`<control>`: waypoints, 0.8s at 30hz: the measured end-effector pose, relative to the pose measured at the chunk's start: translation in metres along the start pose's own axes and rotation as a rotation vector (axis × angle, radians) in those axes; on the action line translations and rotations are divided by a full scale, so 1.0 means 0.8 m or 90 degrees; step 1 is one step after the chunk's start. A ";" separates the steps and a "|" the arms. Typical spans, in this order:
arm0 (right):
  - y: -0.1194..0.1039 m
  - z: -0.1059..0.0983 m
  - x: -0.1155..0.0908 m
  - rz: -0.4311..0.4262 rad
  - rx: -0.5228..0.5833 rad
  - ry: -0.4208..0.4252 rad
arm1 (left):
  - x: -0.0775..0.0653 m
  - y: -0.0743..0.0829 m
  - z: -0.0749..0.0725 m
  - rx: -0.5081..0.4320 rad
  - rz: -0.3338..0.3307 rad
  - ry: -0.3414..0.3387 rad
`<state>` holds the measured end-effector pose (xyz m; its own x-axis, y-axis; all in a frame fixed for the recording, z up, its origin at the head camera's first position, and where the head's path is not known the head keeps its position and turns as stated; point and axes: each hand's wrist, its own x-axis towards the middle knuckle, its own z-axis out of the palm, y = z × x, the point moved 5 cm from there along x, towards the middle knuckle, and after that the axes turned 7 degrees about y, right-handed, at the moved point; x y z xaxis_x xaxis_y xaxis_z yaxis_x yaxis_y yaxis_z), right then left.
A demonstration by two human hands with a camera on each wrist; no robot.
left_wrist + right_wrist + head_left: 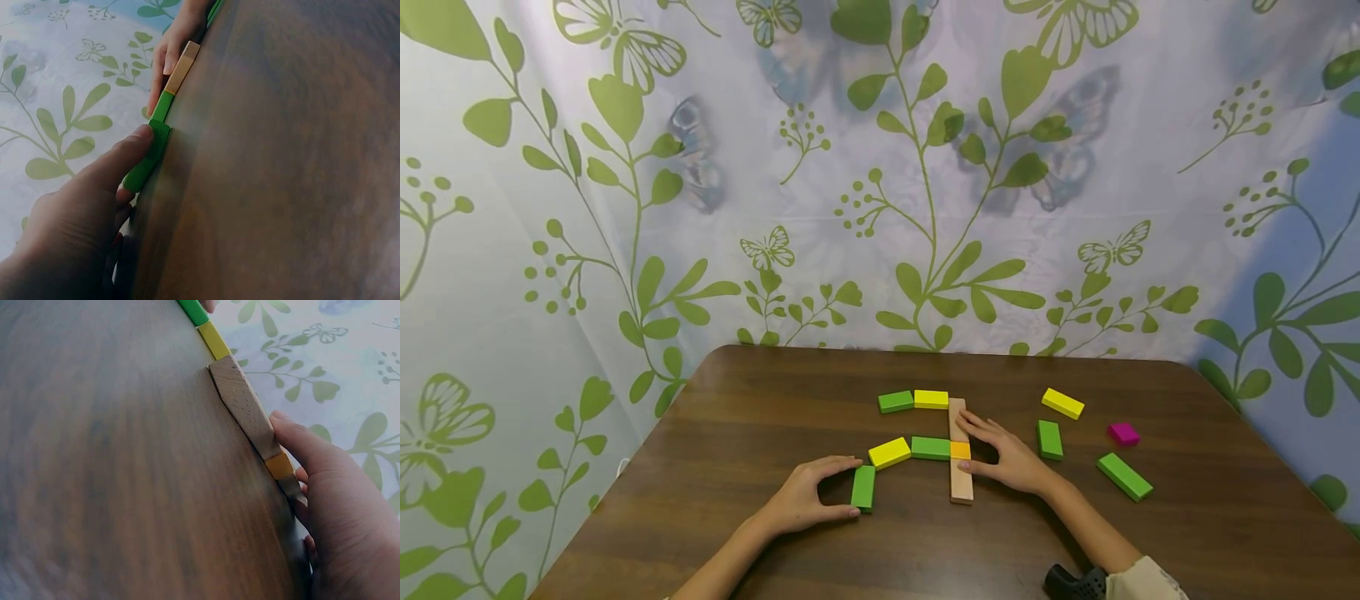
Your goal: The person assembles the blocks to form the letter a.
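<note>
My left hand [801, 497] pinches a green block [863, 490] by its two ends, thumb at the near end and fingers at the far one. Beside that block a yellow block [890, 452] lies at a slant, leading to another green block [930, 448]. An orange block [960, 450] sits between two plain wooden blocks, a far one [957, 417] and a near one [961, 487], in one line. With fingertips at the far wooden block and thumb against the near one, my right hand [1018, 458] touches this line. Farther back, a green block [896, 402] and a yellow block [931, 399] extend left from it.
To the right on the brown wooden table [700, 467] lie a loose yellow block [1063, 403], a magenta block [1124, 434] and two green blocks [1050, 440]. A black object [1071, 583] is by the right sleeve. Behind the table hangs a leaf-patterned curtain [820, 167].
</note>
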<state>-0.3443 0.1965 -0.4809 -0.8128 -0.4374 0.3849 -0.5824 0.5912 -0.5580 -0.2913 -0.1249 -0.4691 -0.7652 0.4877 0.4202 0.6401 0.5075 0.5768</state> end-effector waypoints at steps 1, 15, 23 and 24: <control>0.000 0.000 0.000 0.001 0.001 0.000 | 0.000 0.000 0.000 -0.001 -0.001 -0.001; -0.007 -0.004 -0.001 -0.015 0.021 0.031 | -0.002 0.002 0.000 0.005 -0.004 -0.012; 0.003 -0.030 -0.014 -0.035 -0.034 0.142 | -0.003 0.003 0.000 0.005 -0.001 -0.017; 0.005 -0.036 -0.017 -0.041 -0.046 0.160 | -0.002 0.003 0.000 0.007 0.002 -0.016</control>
<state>-0.3364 0.2242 -0.4675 -0.7474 -0.2984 0.5936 -0.6252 0.6181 -0.4765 -0.2884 -0.1248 -0.4684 -0.7618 0.5062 0.4042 0.6428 0.5135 0.5684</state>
